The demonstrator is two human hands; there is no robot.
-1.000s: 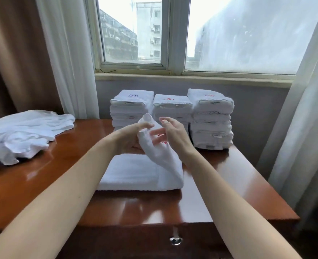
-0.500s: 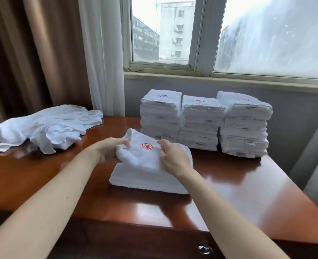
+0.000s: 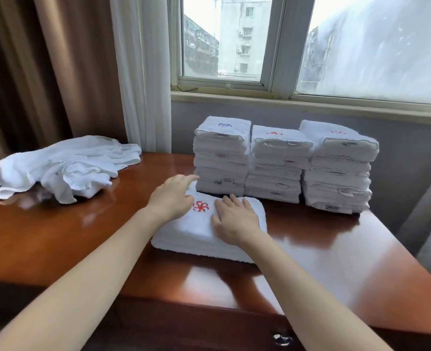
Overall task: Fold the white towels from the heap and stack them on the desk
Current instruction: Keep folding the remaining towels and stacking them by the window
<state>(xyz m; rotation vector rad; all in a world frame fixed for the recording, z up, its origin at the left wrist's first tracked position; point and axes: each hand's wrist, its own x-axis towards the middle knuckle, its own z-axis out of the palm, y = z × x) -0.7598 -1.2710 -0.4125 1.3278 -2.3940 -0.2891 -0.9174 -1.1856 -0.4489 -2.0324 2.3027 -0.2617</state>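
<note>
The glossy tabletop (image 3: 82, 236) gives little friction, so a folded bundle pushed across it would likely slide and skew rather than stay square. The three stacks (image 3: 275, 163) at the far side under the window stand tall and touch side by side. The right one's top towel bulges out over those below, so another dropped on carelessly could tip it. The unfolded heap (image 3: 60, 165) lies far left, well apart from the work.

The folded towel (image 3: 196, 231) lies near the middle, just in front of the left stack. It looks thick and springy (my guess is that the top layer lifts if the pressure comes off too fast).

The left grip (image 3: 171, 198) rests on its far left corner, fingers stretched toward the stacks and holding nothing. The right grip (image 3: 234, 219) lies palm down with spread fingers, pressing the towel's top beside the red emblem (image 3: 200, 206)
</note>
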